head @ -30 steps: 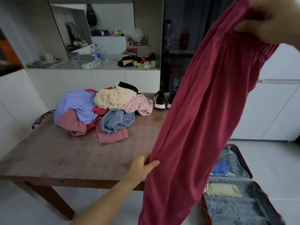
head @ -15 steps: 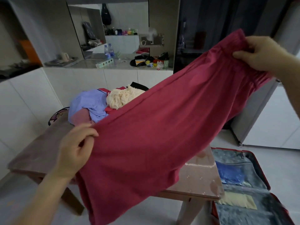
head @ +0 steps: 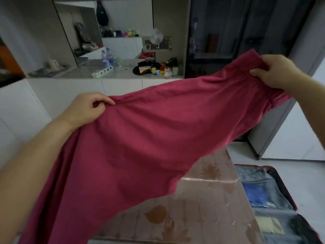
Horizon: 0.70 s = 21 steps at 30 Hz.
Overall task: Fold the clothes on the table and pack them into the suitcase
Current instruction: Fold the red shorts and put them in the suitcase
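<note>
I hold a pair of dark red trousers spread out in the air over the brown table. My right hand grips the gathered waistband at the upper right. My left hand pinches the fabric's upper edge further down the leg. The lower part of the trousers hangs down at the left, past the frame's bottom. The spread cloth hides the pile of other clothes on the table. An open red suitcase with grey lining lies on the floor at the right, holding a blue item and a pale yellow item.
A white counter runs behind the table, carrying water bottles, a small box and clutter. A dark glass cabinet stands at the back right, with white cabinets beside it. Pale floor lies around the suitcase.
My left hand has lifted the trouser leg higher and my right hand has come down, so the trousers now stretch nearly level. The clothes pile is now hidden behind them.
</note>
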Motion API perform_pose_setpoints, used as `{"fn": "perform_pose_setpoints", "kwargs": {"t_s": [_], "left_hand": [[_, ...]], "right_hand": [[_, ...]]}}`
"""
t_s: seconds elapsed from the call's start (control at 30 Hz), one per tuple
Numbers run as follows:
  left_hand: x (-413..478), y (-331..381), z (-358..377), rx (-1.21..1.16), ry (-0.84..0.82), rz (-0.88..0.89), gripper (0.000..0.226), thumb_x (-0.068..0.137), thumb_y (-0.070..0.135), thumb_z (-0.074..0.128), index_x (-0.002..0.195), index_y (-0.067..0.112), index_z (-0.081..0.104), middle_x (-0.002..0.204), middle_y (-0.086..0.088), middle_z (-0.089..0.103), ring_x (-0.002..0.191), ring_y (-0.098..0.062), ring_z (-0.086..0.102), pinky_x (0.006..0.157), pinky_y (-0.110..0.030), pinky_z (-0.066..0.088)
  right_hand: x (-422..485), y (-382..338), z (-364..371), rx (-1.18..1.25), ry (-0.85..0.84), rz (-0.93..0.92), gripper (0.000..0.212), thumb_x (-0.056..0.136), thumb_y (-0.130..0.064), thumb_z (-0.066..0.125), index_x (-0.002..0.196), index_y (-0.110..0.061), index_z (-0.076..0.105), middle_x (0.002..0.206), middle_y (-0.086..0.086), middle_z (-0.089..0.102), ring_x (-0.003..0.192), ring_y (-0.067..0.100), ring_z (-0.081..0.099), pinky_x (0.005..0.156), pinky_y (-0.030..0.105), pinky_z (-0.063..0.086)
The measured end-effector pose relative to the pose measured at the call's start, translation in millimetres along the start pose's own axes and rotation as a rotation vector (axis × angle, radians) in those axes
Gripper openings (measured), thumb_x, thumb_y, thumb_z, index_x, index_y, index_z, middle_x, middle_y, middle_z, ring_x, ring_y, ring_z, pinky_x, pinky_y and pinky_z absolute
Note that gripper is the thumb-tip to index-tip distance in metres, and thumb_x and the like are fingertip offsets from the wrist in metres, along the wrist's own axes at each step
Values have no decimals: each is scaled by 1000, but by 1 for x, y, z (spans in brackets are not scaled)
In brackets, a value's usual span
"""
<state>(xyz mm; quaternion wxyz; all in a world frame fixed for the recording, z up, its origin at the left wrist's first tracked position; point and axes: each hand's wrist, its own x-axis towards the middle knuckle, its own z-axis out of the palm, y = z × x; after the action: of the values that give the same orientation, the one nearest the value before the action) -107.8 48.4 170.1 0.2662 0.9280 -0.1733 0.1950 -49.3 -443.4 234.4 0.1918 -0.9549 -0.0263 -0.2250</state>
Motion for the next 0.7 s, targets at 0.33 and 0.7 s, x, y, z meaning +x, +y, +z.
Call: {"fn": "perform_pose_setpoints", "kwargs": {"t_s": [0.33, 0.7], "left_hand": [[39, -99, 213, -295, -268, -80, 68, 86, -7, 52, 85, 60, 63, 99, 30, 62, 100, 7, 56, 91, 0, 32], [35, -120, 303, -319, -470, -153, 49, 92, -3, 49, 108, 44, 52, 118, 8, 57, 114, -6, 51, 94, 0, 26]], "right_hand": [[32, 41, 67, -321, -71, 139, 24, 94, -35, 52, 112, -20, 55, 111, 17, 61, 103, 40, 55, 83, 48, 48], [57, 94, 133, -418, -215, 217, 30, 95, -40, 49, 119, -23, 53, 117, 14, 62, 106, 38, 56, 80, 45, 45]]}}
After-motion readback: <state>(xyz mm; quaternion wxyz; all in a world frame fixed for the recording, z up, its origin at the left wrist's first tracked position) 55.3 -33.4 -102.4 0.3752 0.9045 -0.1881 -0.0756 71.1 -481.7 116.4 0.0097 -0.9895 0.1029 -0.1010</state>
